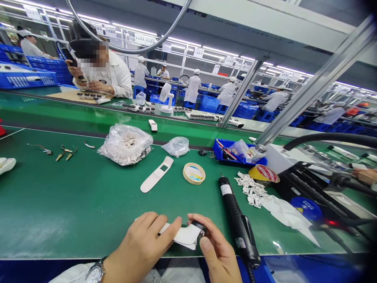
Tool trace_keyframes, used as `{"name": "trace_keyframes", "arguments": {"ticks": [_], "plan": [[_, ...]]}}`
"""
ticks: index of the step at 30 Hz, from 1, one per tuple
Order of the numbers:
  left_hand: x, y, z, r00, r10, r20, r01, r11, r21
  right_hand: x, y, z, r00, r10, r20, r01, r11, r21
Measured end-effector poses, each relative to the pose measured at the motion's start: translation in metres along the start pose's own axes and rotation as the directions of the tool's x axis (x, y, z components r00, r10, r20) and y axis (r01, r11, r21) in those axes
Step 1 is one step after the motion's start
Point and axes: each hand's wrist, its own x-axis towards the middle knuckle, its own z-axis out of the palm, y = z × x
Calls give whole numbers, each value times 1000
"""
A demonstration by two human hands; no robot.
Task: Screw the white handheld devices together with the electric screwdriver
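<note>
Both hands meet at the near edge of the green worktop [73, 204] — the left hand [141, 245] pinches a white piece [184, 236] while the right hand [219, 253] grips its other end, where a small dark part [200, 227] shows. A black electric screwdriver [238, 224] lies just beside them; a tape roll [193, 173] sits farther back.
</note>
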Motion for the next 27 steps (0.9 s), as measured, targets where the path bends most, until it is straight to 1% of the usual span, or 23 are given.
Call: {"name": "trace_keyframes", "arguments": {"ticks": [3,7,11,13,16,18,20,22,24,27], "plan": [[0,7,1,992,1,127,-7,999,50,-2,1,4,999,-17,37,13,994,111],[1,15,3,945,-15,327,-18,995,100,-3,3,8,1000,-19,-9,19,997,77],[2,18,5,899,-37,436,-18,992,123,-2,0,10,1000,21,-17,-20,998,53],[1,19,6,880,-51,472,-13,991,131,-1,-1,11,999,12,-35,-11,999,51],[1,20,8,860,-67,506,0,992,130,0,1,15,994,-58,-92,62,997,49],[2,20,10,849,-84,522,28,993,114,1,2,17,990,-79,-114,86,995,59],[5,19,11,841,-94,533,52,994,92,2,3,18,991,-55,-119,65,995,81],[9,17,10,841,-86,534,52,996,77,4,4,17,993,-10,-120,23,994,103],[11,13,9,859,-67,508,26,996,88,5,6,16,992,26,-126,-12,994,110],[14,6,5,909,-32,416,-34,988,150,5,14,14,990,54,-129,-43,995,85]]}}
